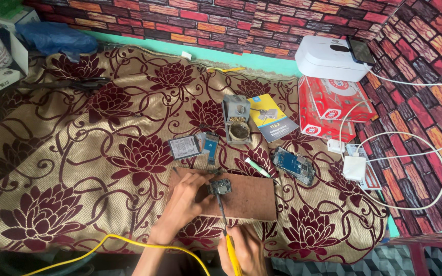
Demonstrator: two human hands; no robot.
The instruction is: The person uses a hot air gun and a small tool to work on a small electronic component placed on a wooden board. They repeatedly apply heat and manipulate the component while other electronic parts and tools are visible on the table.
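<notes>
My left hand (182,202) rests on a brown wooden board (251,197) and pinches a small circuit board (220,187) to hold it down. My right hand (244,250) grips a yellow-handled soldering iron (224,217), its dark tip touching the circuit board. A yellow cable (103,241) runs from the iron's handle off to the lower left. The board lies on a gold cloth with dark red flowers (78,153).
Beyond the board lie a phone battery (184,147), a small blue part (211,143), a grey tip-cleaner stand (236,120), a blue booklet (271,118), an opened phone (294,165) and a white-green tube (257,167). Red boxes (328,105), a white device (331,59) and chargers (354,167) sit right.
</notes>
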